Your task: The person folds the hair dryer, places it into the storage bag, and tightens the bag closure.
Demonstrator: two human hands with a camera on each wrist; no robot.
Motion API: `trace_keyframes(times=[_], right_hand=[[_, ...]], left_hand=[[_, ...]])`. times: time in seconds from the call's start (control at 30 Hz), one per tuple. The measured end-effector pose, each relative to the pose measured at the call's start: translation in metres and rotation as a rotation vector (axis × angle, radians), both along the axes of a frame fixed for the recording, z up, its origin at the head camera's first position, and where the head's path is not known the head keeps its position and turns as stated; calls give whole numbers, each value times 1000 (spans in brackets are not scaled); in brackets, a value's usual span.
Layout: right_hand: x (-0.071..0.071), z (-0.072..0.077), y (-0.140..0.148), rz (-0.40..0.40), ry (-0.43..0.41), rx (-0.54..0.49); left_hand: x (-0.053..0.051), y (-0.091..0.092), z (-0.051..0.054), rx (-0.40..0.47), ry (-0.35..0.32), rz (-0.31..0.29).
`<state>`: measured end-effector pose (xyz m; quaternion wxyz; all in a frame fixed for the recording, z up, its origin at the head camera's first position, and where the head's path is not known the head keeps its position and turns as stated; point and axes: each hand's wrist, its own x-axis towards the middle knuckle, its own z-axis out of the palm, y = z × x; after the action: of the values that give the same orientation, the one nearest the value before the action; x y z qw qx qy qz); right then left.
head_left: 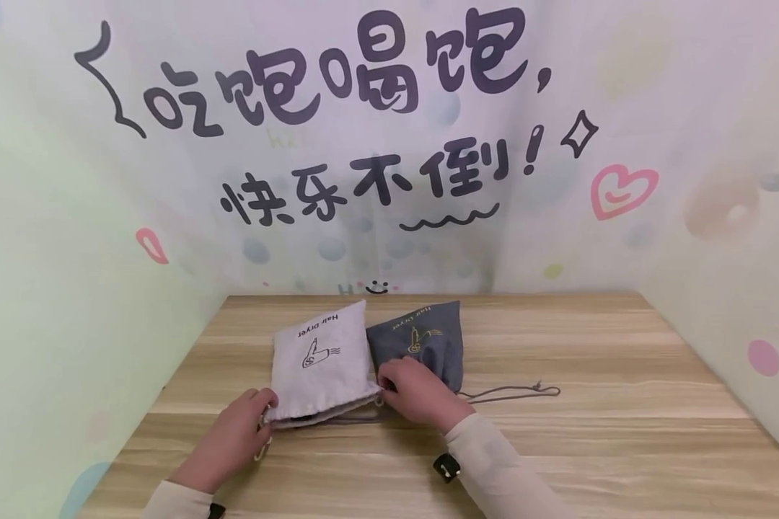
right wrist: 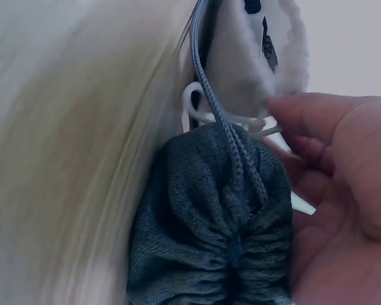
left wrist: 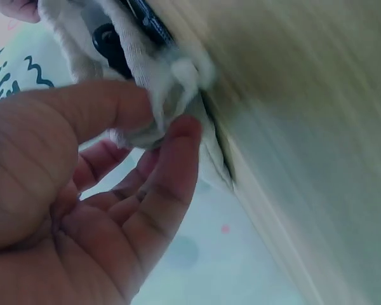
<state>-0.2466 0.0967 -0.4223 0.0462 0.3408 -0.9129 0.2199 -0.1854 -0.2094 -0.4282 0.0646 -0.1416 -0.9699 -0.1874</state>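
A pale drawstring bag (head_left: 321, 386) printed "Hair Dryer" lies on the table, its mouth toward me and partly open. My left hand (head_left: 234, 432) pinches the left corner of that mouth between thumb and finger. At the opposite corner, my right hand (head_left: 418, 393) holds the rim with thumb and fingertips. Something black (left wrist: 111, 47) shows inside the mouth in the left wrist view; its kind is unclear. Beside and partly behind the right hand lies a dark grey drawstring bag (right wrist: 203, 222), its neck gathered tight. White cord (right wrist: 193, 95) hangs at the pale bag's corner.
The grey bag's cord (head_left: 519, 393) trails right across the wooden table (head_left: 610, 447). Another stretch of it passes below the pale bag's mouth. A printed backdrop (head_left: 376, 252) stands along the table's far edge, with pale walls on both sides.
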Motion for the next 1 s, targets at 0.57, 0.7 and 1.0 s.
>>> trace_keyframes(times=[0.57,0.7,1.0], right_hand=[[8,10,5,-1,-149,-252],[9,11,6,0,-102,-229],[15,15,10,-18,-93,-194]], left_hand=[[0,-33,2,91,-4,-67],[2,-35,3,106,-56,-74],[4,-35,4,129,-76,-35]])
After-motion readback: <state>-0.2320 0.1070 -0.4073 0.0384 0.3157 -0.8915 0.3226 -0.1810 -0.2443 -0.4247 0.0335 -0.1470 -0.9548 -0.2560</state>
